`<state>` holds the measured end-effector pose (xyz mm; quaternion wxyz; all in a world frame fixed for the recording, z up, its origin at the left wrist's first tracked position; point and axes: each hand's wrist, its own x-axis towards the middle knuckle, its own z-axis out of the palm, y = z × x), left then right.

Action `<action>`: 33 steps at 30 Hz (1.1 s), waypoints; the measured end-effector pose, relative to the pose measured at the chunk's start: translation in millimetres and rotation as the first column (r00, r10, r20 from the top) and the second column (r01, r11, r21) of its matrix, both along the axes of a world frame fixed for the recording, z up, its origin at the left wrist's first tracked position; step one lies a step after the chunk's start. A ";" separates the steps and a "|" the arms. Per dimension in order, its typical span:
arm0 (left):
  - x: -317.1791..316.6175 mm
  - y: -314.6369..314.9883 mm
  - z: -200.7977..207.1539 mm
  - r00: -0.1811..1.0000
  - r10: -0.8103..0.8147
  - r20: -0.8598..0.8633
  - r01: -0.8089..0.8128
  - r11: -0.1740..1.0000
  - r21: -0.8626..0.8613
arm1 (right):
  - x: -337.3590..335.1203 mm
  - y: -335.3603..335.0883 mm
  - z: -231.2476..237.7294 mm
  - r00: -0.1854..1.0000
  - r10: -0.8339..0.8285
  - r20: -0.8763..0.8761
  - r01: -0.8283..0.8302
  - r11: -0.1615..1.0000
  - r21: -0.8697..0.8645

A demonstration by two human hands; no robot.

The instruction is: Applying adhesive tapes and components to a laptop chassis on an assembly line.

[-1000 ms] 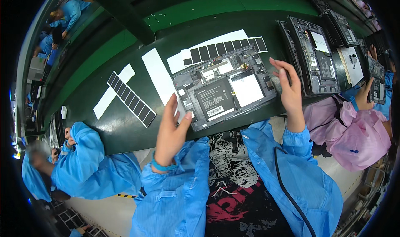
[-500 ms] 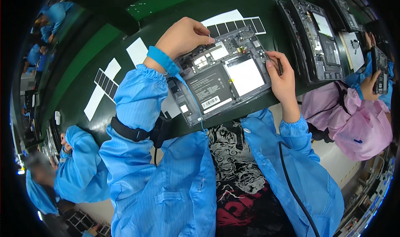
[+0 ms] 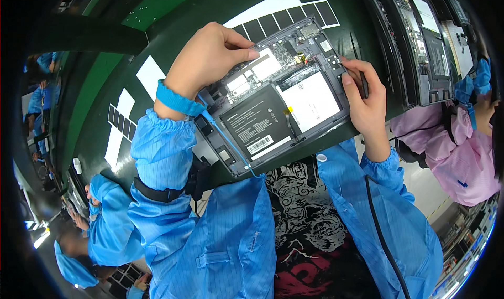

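An opened laptop base (image 3: pixel 315 133) lies tilted before me on the dark green bench, its insides facing up. It shows a black battery (image 3: pixel 244 121), a white rectangular panel (image 3: pixel 310 102) and a circuit board (image 3: pixel 286 54). At the far edge, my left hand (image 3: pixel 210 52) is closed in a pinch over the board; whatever is between its fingertips is hidden. A blue wrist strap (image 3: pixel 181 98) circles that wrist, its cord crossing the laptop. Curled at the right edge, my right hand (image 3: pixel 367 91) holds a slim black tool (image 3: pixel 364 84), its thumb and forefinger touching the laptop's side.
Strips of black stickers on white backing (image 3: pixel 283 19) lie beyond the laptop, with more sticker strips (image 3: pixel 122 123) at the left. Other opened laptop bases (image 3: pixel 428 47) stand at the right. A co-worker's pink sleeve (image 3: pixel 446 141) is at the right, a blue-clad co-worker (image 3: pixel 113 220) at the left.
The view has shifted closer, so the laptop looks larger. My left hand sits slightly further left along the far edge; my right hand keeps its place at the right edge.
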<state>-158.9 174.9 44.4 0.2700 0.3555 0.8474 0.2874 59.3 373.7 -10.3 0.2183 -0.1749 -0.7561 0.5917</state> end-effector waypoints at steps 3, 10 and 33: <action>5.3 -4.4 -5.0 0.995 -0.041 -0.088 0.046 0.997 0.057 | -0.5 0.2 0.9 1.000 0.001 -0.010 -0.001 1.000 0.016; 20.7 -6.6 -5.1 0.983 0.023 -0.184 0.001 0.992 0.130 | -0.8 -0.6 1.2 1.000 -0.007 -0.016 0.009 0.996 0.089; 144.2 -100.9 36.8 0.829 0.556 -0.062 -0.486 0.769 0.415 | 4.6 9.3 -9.6 0.997 0.004 -0.072 -0.003 1.000 0.023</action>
